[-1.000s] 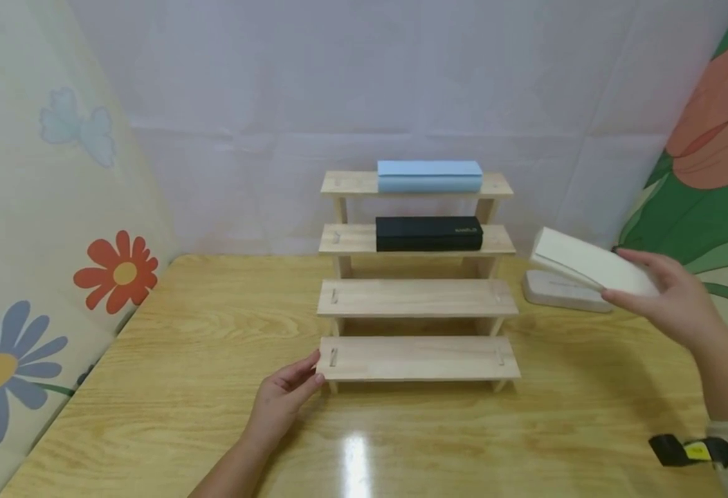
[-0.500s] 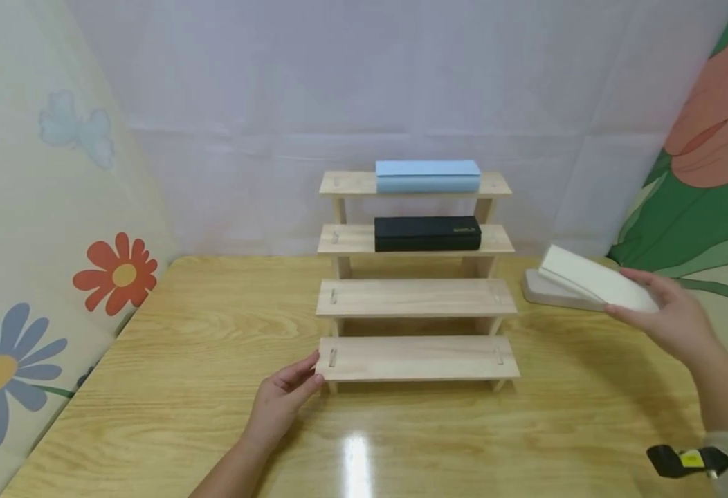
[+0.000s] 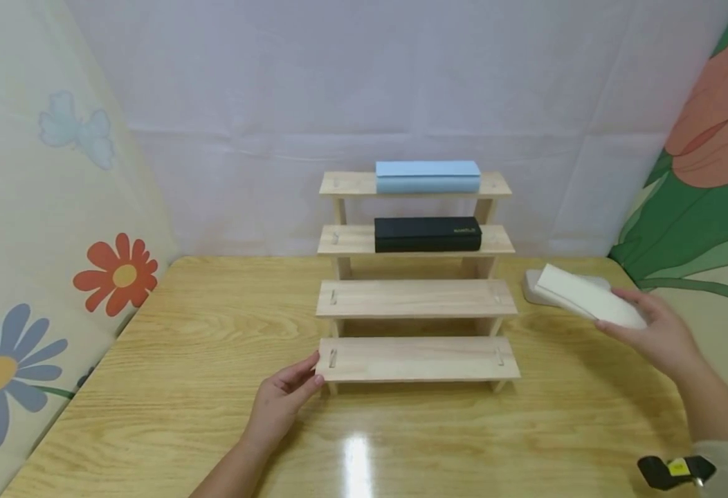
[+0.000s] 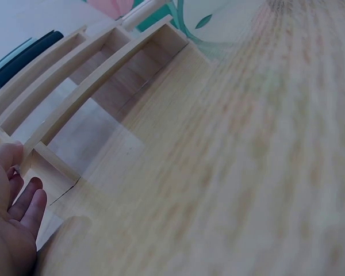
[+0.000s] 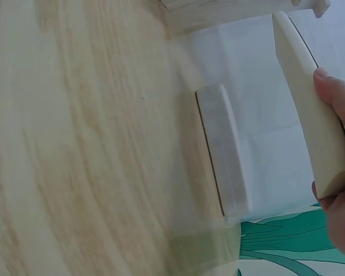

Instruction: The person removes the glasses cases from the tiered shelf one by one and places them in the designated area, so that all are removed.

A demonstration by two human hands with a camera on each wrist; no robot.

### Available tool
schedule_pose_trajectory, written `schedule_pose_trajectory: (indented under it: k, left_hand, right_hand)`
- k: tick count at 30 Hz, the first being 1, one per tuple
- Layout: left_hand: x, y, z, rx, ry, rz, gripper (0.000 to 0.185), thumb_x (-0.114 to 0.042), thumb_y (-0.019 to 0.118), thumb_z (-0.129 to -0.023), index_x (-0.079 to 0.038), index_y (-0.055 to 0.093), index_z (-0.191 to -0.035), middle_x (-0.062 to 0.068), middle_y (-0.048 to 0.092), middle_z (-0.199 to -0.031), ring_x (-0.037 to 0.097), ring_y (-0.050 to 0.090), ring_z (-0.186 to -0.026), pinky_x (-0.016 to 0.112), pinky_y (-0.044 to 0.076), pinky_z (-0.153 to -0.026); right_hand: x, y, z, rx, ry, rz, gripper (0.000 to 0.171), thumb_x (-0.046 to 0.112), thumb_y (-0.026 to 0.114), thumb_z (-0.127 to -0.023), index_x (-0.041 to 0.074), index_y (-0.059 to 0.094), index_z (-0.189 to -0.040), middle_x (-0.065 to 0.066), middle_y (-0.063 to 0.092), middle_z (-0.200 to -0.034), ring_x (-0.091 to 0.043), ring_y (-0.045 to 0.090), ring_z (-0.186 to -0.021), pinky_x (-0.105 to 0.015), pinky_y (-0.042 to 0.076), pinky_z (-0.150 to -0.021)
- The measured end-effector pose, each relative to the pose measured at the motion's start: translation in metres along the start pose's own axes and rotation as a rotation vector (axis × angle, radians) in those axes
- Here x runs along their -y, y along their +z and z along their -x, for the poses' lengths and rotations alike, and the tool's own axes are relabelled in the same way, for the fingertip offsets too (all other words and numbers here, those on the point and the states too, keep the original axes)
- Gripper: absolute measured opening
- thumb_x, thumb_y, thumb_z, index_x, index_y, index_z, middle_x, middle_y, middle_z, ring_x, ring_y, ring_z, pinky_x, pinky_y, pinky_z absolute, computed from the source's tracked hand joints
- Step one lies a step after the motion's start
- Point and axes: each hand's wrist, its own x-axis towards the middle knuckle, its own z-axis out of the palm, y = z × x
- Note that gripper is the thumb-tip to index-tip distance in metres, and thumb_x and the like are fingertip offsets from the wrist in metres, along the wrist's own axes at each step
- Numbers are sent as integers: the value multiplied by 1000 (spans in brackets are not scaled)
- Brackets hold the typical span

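Note:
A four-step wooden stand [image 3: 416, 299] sits on the table. Its top step carries a light blue box [image 3: 428, 176]; the step below carries a black box [image 3: 428, 234]. My right hand [image 3: 650, 330] grips a cream box [image 3: 588, 295] by its near end, in the air right of the stand and over a grey box [image 3: 533, 285] that lies on the table. In the right wrist view the cream box [image 5: 307, 109] is held above the grey box [image 5: 221, 146]. My left hand [image 3: 283, 398] rests with straight fingers against the lowest step's left end [image 4: 40, 164].
The wooden table [image 3: 183, 360] is walled by flower-print cloth at the left [image 3: 46, 228] and right [image 3: 706, 166], with a white sheet behind. A black and yellow strap [image 3: 672, 470] shows at my right wrist.
My right hand has lowered the cream box and brought it slightly left, nearer the grey box. The left hand has stayed at the stand's lowest step.

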Motion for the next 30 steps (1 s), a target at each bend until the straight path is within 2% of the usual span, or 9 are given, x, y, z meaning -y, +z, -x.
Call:
schedule_pose_trajectory:
  k: [3,6,10,15,22,25,28,30]
  left_hand:
    - [0,0,1,2,4,6,42,-4,71,-86,3,60,-126,-25,67,-112,-3,65,-99,15,55,-87]
    - [0,0,1,4,12,11,42,-4,71,-87,4,60,-126,-28,67,-109,-3,65,-99,15,55,-87]
    - [1,-1,0,9,18,18,42,-3,71,-87,5,60,-126,-29,67,-108,-3,65,-98,15,55,-86]
    - [1,0,0,7,19,26,42,-2,71,-86,5,59,-126,-29,67,-107,-2,65,-98,15,56,-86]
    - [0,0,0,5,11,15,42,-3,71,-86,4,60,-126,-29,67,-107,-3,65,-98,15,55,-86]
    - [0,0,0,4,6,11,42,-4,71,-87,3,60,-126,-29,67,-108,-3,65,-99,15,55,-87]
    - [0,0,0,2,1,7,42,-4,71,-87,3,60,-126,-29,67,-107,-3,65,-99,15,55,-87]
    - [0,0,0,0,1,5,42,-4,71,-86,3,60,-126,-29,67,-107,-3,64,-98,15,55,-87]
  right_hand:
    - [-3,5,0,-2,-4,-4,77,34,72,-89,-3,37,-147,-38,36,-143,-49,37,-120,-32,34,-79]
    - [-5,9,0,7,6,-15,78,35,72,-89,-3,36,-147,-39,33,-146,-52,34,-125,-46,37,-87]
    - [-9,15,1,16,16,-22,78,36,72,-89,-3,36,-147,-39,32,-146,-54,32,-127,-62,34,-91]
    - [-13,22,2,5,-5,-31,76,33,73,-88,-6,40,-144,-38,36,-145,-54,34,-126,-60,34,-91]
    - [-16,28,4,-1,-35,-37,72,30,75,-87,-6,43,-142,-35,41,-144,-46,39,-121,-37,32,-85]
    - [-17,31,6,12,-11,-46,74,32,74,-88,-5,42,-143,-37,39,-145,-48,38,-123,-44,35,-88]
    - [-19,34,7,28,8,-47,74,33,73,-89,-7,40,-143,-39,36,-144,-52,36,-125,-59,34,-91]
    - [-21,37,8,33,7,-44,74,32,73,-89,-8,41,-142,-39,37,-143,-53,36,-125,-62,34,-93]
